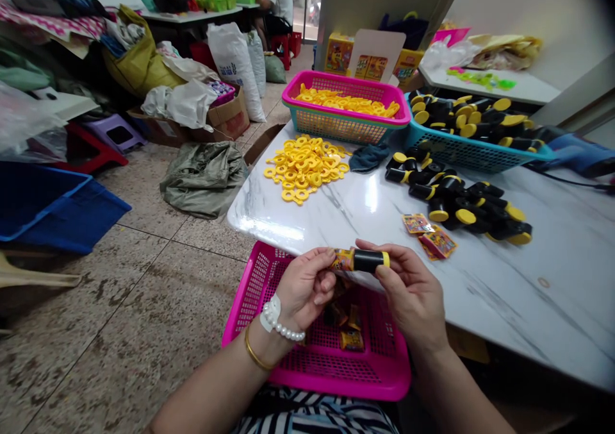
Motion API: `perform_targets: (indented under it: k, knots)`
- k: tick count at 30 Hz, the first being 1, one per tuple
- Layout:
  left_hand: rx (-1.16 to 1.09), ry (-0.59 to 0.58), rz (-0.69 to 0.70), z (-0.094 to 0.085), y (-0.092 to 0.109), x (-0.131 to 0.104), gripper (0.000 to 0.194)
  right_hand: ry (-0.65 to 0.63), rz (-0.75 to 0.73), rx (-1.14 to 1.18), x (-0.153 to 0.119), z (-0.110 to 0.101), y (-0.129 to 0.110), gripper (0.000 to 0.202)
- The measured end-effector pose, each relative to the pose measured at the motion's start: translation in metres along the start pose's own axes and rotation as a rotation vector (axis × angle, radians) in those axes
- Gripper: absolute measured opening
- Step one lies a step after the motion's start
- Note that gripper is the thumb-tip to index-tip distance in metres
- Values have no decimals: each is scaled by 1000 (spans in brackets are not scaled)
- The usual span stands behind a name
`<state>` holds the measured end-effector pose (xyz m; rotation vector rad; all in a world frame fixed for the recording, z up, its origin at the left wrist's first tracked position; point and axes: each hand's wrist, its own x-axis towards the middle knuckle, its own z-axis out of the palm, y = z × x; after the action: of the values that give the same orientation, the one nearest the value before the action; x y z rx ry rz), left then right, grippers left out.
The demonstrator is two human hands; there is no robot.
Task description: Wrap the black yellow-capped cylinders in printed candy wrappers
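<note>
My right hand grips a black cylinder with a yellow cap, lying level above the table's near edge. My left hand pinches a printed yellow-orange wrapper at the cylinder's left end; whether it is round the cylinder or only against it, I cannot tell. Below both hands is a pink basket with a few wrapped pieces inside. Folded printed wrappers lie on the table to the right. Beyond them is a pile of black cylinders with yellow caps.
Yellow ring pieces are heaped on the marble-patterned table. Behind stand a pink basket of yellow parts and a blue basket of cylinders. A dark cloth lies between. A person sits far back.
</note>
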<state>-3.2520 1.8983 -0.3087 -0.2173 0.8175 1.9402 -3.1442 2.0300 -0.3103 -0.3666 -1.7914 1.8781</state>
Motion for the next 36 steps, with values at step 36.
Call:
perform_targets:
  k: [36]
  knots:
    - [-43,-38,-35,8,-6,6,12,31,42,-89,3,-5,-18,15]
